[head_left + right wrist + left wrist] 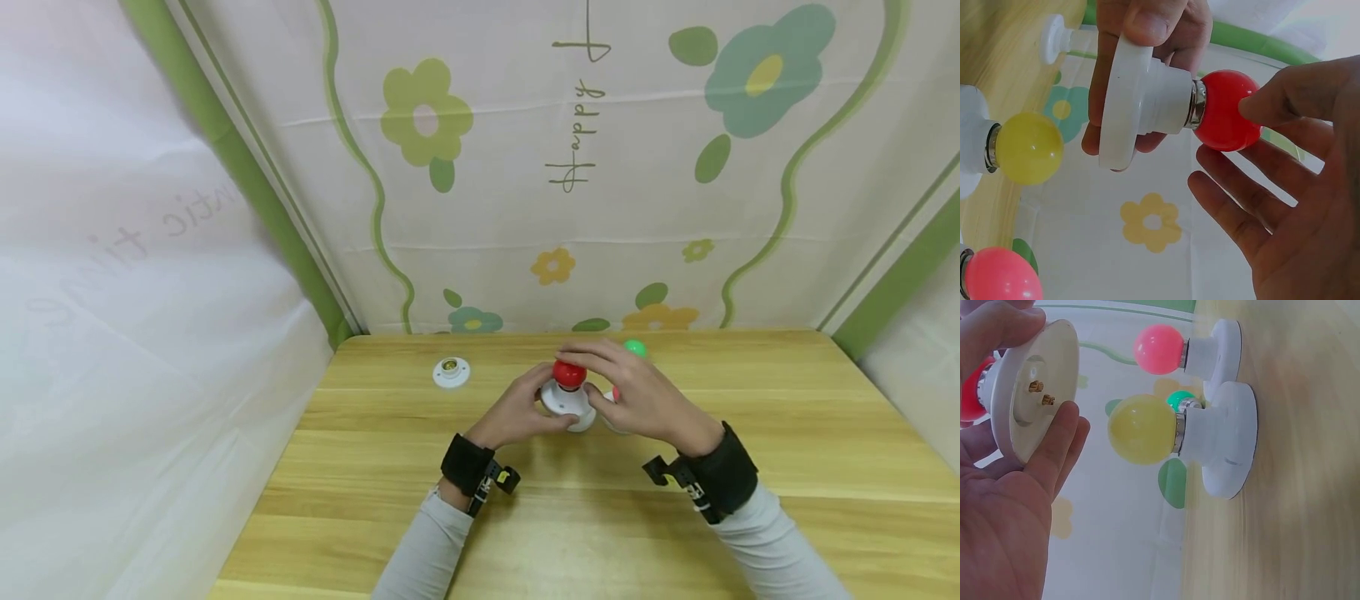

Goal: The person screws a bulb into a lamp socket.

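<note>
A white round lamp socket (561,402) is held up off the table by my left hand (517,411), which grips its base by the rim. The base's hollow underside, with two brass terminals, faces the left wrist camera. A red light bulb (1225,111) sits in the socket's mouth, its metal collar partly showing. My right hand (637,392) pinches the red bulb between thumb and fingers; other fingers (1229,215) spread below it. Close by stand a yellow bulb (1141,429) and a pink bulb (1159,349), each in a white socket on the table.
A green bulb (635,347) stands behind the right hand, partly hidden. Farther left on the wooden table (375,467) lies a white socket (452,373) with no bulb in it. Flower-printed curtain (480,208) hangs along the table's back edge.
</note>
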The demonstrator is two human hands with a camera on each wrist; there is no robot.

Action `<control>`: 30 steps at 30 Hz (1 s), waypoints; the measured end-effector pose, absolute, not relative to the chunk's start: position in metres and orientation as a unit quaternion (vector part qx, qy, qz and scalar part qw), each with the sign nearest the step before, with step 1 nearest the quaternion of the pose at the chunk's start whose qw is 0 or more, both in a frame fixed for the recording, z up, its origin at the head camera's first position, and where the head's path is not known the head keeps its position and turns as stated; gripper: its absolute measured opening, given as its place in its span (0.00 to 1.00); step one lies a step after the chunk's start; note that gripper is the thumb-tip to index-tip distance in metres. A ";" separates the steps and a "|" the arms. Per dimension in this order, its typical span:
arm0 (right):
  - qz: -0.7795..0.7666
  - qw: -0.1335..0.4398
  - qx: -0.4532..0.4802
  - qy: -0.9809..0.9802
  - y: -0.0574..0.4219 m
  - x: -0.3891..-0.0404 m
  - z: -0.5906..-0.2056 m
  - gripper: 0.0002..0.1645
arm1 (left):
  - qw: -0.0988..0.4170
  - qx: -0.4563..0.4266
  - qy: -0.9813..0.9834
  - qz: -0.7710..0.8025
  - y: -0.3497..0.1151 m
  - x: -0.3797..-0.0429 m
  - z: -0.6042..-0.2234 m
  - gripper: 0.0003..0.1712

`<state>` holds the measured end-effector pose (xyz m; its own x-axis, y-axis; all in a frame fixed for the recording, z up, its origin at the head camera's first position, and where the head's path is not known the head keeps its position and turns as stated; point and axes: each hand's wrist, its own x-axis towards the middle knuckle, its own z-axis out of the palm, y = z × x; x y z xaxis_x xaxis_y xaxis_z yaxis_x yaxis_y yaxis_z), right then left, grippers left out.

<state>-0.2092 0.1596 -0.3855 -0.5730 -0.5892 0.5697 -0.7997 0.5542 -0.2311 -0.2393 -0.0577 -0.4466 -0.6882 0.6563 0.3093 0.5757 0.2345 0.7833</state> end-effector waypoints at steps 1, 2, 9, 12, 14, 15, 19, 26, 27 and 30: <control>0.240 0.220 0.408 -0.853 0.160 -0.209 -0.386 0.32 | 0.042 0.392 0.784 0.479 -0.058 -0.239 -0.446 0.40; 0.240 0.223 0.409 -0.852 0.160 -0.209 -0.385 0.30 | 0.041 0.393 0.784 0.479 -0.058 -0.239 -0.446 0.40; 0.244 0.227 0.409 -0.850 0.161 -0.210 -0.386 0.29 | 0.040 0.392 0.786 0.476 -0.056 -0.239 -0.447 0.39; 0.245 0.227 0.406 -0.851 0.161 -0.210 -0.386 0.29 | 0.038 0.394 0.786 0.475 -0.057 -0.238 -0.447 0.39; 0.243 0.230 0.404 -0.851 0.161 -0.211 -0.386 0.29 | 0.037 0.395 0.785 0.475 -0.057 -0.238 -0.447 0.39; 0.243 0.233 0.404 -0.851 0.161 -0.211 -0.386 0.29 | 0.037 0.395 0.785 0.475 -0.057 -0.237 -0.447 0.39; 0.241 0.246 0.401 -0.849 0.161 -0.212 -0.387 0.29 | 0.036 0.396 0.786 0.473 -0.056 -0.237 -0.447 0.40; 0.238 0.263 0.385 -0.852 0.161 -0.214 -0.389 0.29 | 0.029 0.396 0.791 0.467 -0.056 -0.238 -0.449 0.39; 0.236 0.266 0.382 -0.853 0.161 -0.214 -0.389 0.29 | 0.027 0.396 0.792 0.464 -0.056 -0.239 -0.449 0.39; 0.231 0.268 0.374 -0.857 0.161 -0.213 -0.390 0.29 | 0.024 0.398 0.794 0.459 -0.055 -0.239 -0.451 0.38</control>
<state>-0.2129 0.1606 -0.3897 -0.5761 -0.5177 0.6326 -0.7653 0.6134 -0.1950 -0.2389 -0.0551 -0.4506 -0.6821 0.6543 0.3266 0.6096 0.2620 0.7482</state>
